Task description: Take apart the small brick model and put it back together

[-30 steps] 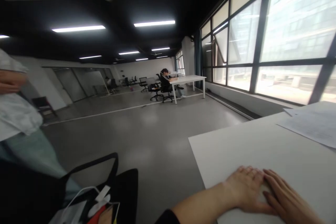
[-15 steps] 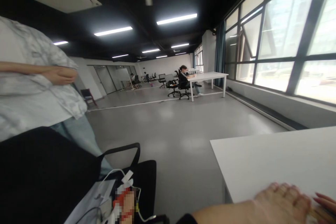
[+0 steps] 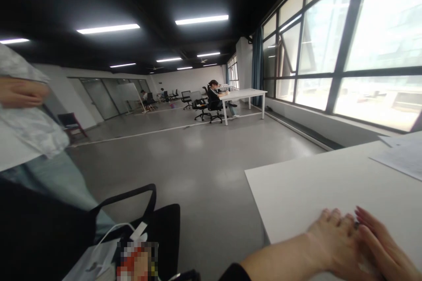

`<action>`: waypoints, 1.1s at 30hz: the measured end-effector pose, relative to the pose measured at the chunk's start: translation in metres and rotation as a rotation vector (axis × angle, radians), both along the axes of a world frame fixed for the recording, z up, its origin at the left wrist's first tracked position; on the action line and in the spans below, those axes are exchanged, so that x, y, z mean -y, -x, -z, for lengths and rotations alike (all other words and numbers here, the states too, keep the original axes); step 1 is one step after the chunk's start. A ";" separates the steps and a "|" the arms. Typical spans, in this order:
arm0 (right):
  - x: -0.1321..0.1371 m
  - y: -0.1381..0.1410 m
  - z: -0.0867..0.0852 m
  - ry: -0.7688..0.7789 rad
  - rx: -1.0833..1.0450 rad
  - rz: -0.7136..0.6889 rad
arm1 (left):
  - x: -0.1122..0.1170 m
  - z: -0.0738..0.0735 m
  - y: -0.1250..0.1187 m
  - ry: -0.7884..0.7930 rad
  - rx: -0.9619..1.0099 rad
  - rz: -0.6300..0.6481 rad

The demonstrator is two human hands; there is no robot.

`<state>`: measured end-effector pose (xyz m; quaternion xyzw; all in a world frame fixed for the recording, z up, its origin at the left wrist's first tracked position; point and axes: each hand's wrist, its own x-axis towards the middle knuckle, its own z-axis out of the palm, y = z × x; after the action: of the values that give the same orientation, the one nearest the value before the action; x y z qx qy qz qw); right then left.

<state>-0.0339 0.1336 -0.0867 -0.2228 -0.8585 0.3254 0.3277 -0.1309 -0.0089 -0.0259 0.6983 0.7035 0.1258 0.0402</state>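
Both hands meet over the near edge of the white table point(image 3: 290, 189) at the lower right. My left hand point(image 3: 339, 241) shows its back, the fingers bent and closed; what they hold, if anything, is hidden. Against its fingers lies my right hand point(image 3: 382, 246), its fingers fairly straight and pressed in toward the left hand. A tiny dark spot point(image 3: 356, 225) shows between the two hands, too small to name. Nearby on the tabletop are white paper sheets point(image 3: 402, 158).
A black office chair point(image 3: 165, 232) at lower left carries a white bag, a cable and blurred items. Beside it stands a person point(image 3: 29, 127) with forearms folded. Farther off, a person point(image 3: 214, 96) sits at another white table point(image 3: 245, 93). Windows point(image 3: 329, 44) line the right.
My view has turned to the right, so the paper sheets and more of the table show. My right hand has come into fuller view against the left.
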 end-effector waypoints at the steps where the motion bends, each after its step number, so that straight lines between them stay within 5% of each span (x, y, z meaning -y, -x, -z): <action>1: 0.003 -0.001 -0.007 0.069 0.012 0.016 | -0.003 0.000 -0.001 -0.001 -0.009 0.006; 10: 0.005 -0.024 -0.025 0.175 -0.007 0.064 | -0.017 -0.014 -0.007 0.026 -0.012 0.079; 19: -0.006 -0.052 -0.022 -0.117 0.139 0.060 | -0.031 -0.017 -0.010 0.015 0.011 0.141; 28: 0.001 -0.076 -0.028 -0.102 0.184 0.064 | -0.054 -0.015 -0.016 0.018 -0.021 0.191; 33: -0.001 -0.109 -0.016 -0.298 0.274 0.125 | -0.070 -0.015 -0.021 -0.018 -0.021 0.237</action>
<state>0.0750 0.1342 -0.0709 -0.2670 -0.9182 0.1407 0.2565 -0.1104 0.0613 -0.0105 0.7783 0.6152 0.1191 0.0412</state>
